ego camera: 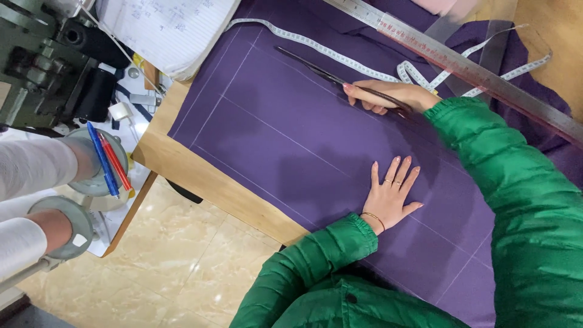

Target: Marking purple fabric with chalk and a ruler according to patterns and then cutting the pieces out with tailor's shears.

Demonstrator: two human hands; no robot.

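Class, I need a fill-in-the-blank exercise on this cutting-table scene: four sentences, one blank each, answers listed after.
1. The right hand holds a pair of ____.
2. The left hand lies flat on the ____ cloth.
3. Both sleeves are ____ in colour.
4. A white tape measure and a long metal ____ lie across the cloth's far side.

Missing words: scissors; purple; green; ruler

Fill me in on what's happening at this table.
A person in a green puffy jacket is cutting purple cloth spread over a wooden table. The right hand holds long scissors along a chalk line on the cloth, blades pointing away. The left hand lies flat on the cloth, fingers spread, holding it down. A white measuring tape and a long metal ruler lie across the far side of the cloth. A sewing machine stands to the left.
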